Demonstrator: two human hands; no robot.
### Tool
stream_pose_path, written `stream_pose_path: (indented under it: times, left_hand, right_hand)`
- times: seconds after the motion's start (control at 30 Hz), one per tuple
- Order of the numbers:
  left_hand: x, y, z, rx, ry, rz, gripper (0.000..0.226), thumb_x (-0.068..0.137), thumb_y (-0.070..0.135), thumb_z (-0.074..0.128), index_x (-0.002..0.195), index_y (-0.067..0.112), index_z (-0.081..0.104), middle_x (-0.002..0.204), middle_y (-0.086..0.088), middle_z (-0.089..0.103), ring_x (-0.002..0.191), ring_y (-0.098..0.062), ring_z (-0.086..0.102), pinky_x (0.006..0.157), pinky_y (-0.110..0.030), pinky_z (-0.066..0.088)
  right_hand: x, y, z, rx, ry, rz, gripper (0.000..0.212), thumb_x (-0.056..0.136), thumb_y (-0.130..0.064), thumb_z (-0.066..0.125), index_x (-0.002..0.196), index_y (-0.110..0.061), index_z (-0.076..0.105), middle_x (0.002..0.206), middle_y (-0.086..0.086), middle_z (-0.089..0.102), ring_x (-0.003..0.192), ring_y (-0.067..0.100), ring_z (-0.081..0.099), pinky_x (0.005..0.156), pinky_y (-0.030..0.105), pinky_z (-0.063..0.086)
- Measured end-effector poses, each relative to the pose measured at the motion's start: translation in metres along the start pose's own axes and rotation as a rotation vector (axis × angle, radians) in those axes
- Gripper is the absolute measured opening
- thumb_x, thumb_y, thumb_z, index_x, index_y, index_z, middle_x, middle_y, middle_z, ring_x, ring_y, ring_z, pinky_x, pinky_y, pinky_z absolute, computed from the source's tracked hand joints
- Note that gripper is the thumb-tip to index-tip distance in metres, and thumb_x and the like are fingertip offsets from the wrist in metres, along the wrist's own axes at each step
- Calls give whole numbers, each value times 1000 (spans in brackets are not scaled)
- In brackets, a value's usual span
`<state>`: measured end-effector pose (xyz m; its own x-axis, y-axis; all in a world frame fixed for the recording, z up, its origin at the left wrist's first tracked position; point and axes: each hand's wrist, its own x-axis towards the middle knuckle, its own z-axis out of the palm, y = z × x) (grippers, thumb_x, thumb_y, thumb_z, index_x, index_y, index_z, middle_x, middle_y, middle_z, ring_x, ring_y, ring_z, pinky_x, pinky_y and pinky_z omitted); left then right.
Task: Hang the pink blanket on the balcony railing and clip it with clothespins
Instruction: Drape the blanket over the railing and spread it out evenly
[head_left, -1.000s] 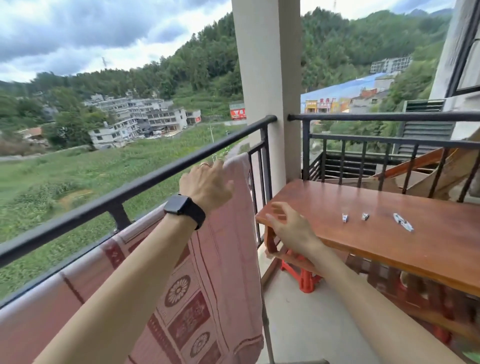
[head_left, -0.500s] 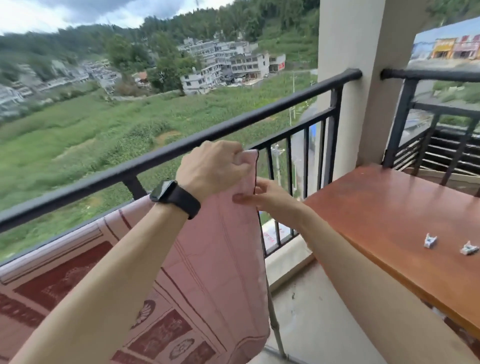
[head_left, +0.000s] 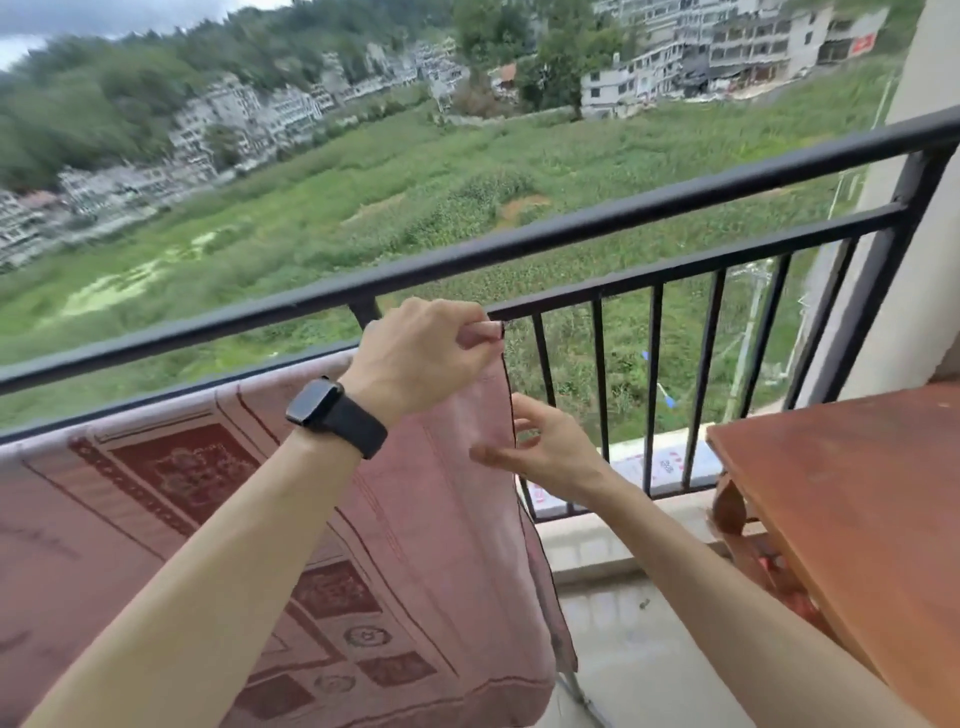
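As the head camera looked down at the balcony: one view only, with the far scenery smeared by blur.
Blanket: one pink blanket (head_left: 363, 545) with dark red square patterns hung along the left stretch of the railing (head_left: 623, 218), its top edge under the upper bar and its right edge falling free toward the floor (head_left: 649, 649).
Railing: black metal, with two long horizontal bars, one above the other, and thin upright bars below the lower one to the right of the blanket.
Hands: two, both bare, both at the blanket's right end.
Left hand (head_left: 421, 353): it was curled tight, pinching the blanket's top right corner and holding it up at the height of the lower bar.
Right hand (head_left: 545, 447): just below the left one, it held nothing firmly; its fingers were spread and loosely bent around the blanket's right edge, the thumb in front of the cloth. Whether it touched the cloth could not be told.
Watch (head_left: 332, 410): one black watch sat on the left wrist.
Table (head_left: 857, 519): one reddish wooden table stood at the right, close to the railing and well apart from the blanket.
Pillar (head_left: 924, 234): one pale pillar rose at the far right, where the railing ended.
Beyond the railing: green fields and rows of pale buildings.
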<state>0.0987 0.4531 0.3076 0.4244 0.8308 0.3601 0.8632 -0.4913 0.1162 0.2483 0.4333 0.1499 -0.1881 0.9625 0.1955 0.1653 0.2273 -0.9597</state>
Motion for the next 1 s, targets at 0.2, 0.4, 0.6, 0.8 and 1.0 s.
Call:
stream_pose_path:
  times: [0.2, 0.4, 0.6, 0.8, 1.0]
  left_hand:
    - [-11, -16, -4, 32, 88, -20, 30, 88, 59, 54, 80, 31, 62, 69, 11, 64, 67, -15, 61, 59, -30, 46]
    - [-21, -43, -9, 35, 136, -3, 34, 90, 63, 51, 93, 32, 65, 77, 10, 69, 71, -16, 65, 64, -37, 53]
    - [-23, -60, -16, 25, 117, -29, 28, 88, 61, 56, 85, 34, 66, 71, 12, 67, 68, -12, 63, 60, -30, 49]
    - [-31, -80, -38, -116, -26, -119, 18, 87, 49, 65, 79, 34, 70, 71, 19, 67, 69, 0, 61, 63, -26, 48]
    - [-47, -66, -27, 190, 44, -25, 23, 87, 46, 58, 106, 37, 67, 96, 13, 69, 83, -9, 57, 93, -39, 44]
  right_hand:
    - [-15, 54, 40, -156, -30, 74, 20, 78, -39, 82, 91, -28, 71, 84, -14, 72, 71, -3, 62, 69, 26, 53]
    - [-12, 71, 56, -152, 118, 1, 22, 86, -36, 75, 78, -17, 67, 71, -6, 68, 64, 6, 54, 61, 37, 48]
    - [3, 75, 71, -66, -32, 112, 13, 81, -22, 82, 94, -19, 78, 86, -11, 77, 80, 7, 72, 77, 36, 60]
    - [15, 74, 93, -149, 20, 41, 22, 77, -31, 85, 68, -17, 69, 55, -15, 59, 54, 2, 45, 53, 18, 35]
    - [-6, 70, 75, -227, -57, 54, 18, 88, -30, 73, 105, -27, 75, 94, -20, 72, 88, -5, 67, 80, 16, 51]
